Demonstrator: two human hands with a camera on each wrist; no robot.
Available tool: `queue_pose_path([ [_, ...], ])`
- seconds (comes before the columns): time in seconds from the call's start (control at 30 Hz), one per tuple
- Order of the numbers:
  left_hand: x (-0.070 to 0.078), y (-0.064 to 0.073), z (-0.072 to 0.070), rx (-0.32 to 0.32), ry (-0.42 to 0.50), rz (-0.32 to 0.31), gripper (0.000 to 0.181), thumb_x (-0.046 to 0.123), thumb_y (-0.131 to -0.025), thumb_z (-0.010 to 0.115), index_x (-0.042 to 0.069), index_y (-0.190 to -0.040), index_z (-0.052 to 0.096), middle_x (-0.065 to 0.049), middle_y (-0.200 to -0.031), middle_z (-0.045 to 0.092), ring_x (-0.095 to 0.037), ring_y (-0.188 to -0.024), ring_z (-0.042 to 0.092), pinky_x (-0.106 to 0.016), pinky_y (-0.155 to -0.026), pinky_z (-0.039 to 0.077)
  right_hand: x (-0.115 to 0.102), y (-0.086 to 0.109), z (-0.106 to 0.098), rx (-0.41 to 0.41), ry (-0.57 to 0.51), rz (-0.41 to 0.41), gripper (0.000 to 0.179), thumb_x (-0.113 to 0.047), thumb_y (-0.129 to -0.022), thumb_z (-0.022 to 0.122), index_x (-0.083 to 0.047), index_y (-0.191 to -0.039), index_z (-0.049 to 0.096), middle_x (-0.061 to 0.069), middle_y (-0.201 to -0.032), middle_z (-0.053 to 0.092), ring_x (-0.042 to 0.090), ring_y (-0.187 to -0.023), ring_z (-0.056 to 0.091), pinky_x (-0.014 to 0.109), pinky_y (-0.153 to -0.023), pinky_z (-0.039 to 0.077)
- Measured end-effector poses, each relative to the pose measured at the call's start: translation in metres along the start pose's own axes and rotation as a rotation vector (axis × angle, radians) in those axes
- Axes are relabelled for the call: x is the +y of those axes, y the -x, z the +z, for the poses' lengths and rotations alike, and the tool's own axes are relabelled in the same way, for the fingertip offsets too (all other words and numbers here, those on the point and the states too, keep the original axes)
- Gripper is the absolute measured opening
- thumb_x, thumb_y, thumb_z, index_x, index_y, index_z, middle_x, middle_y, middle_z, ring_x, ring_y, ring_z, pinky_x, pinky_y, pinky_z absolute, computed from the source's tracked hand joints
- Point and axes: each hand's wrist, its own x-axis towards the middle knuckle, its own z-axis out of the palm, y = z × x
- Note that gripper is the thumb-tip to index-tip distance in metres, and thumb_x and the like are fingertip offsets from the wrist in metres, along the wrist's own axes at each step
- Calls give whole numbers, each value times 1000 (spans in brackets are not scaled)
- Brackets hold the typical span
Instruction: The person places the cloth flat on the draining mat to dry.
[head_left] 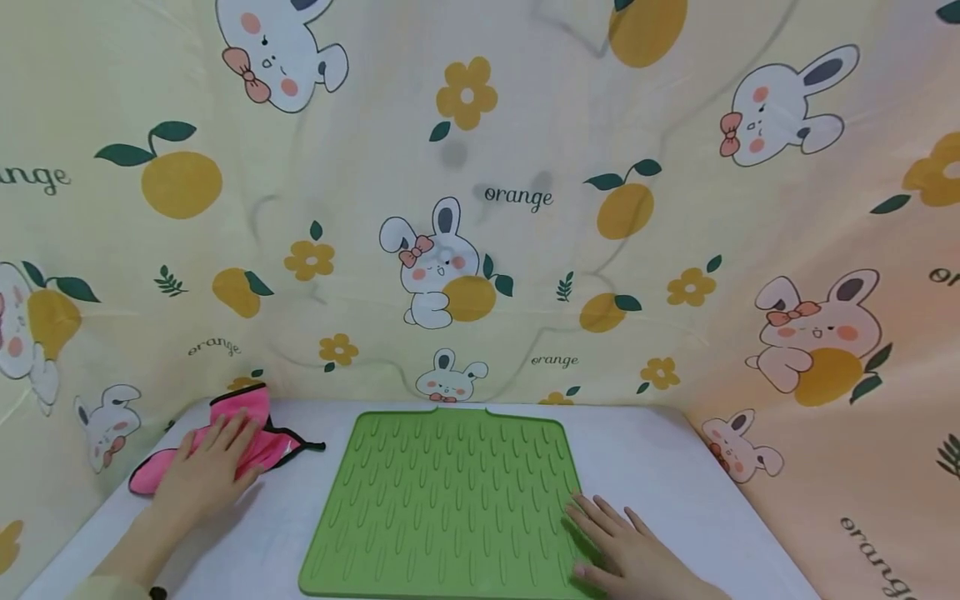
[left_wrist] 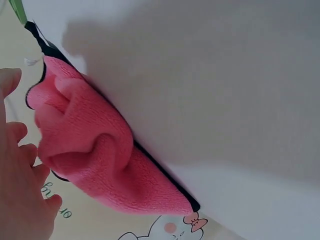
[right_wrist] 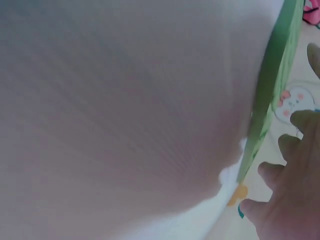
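A pink cloth with black edging lies crumpled on the left of the white table. Over it my left hand is spread with its fingers extended; the left wrist view shows the fluffy side of the cloth close to the fingertips, and I cannot tell whether they touch. A green ridged mat lies flat in the middle. At its lower right edge is my right hand, fingers spread and holding nothing. In the right wrist view the mat appears edge-on beside that hand.
The white table carries the mat and the cloth. Behind and along both sides hangs a pale curtain printed with rabbits, oranges and flowers. A small black item shows by the left wrist at the bottom edge.
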Motion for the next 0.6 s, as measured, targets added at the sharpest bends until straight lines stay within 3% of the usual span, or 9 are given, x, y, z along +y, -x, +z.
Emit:
queue_pose_path([
  [0.23,-7,-9,3,-53,18,-35,79,44,-99,64,-8,-154,39,-35,-161,28,-59,-146,23,-79,-114,12,3,3,13,-34,39,-111,72,-55,-102,58,-14,-159,44,13,-164,39,52,-143,39,80,-100,37],
  [0.6,-7,-13,16,-47,52,22,73,36,-99,66,-6,-153,42,-36,-159,32,-60,-144,28,-79,-113,19,5,4,19,-66,79,-93,73,-62,-102,52,-22,-162,39,8,-165,39,49,-145,39,78,-98,40],
])
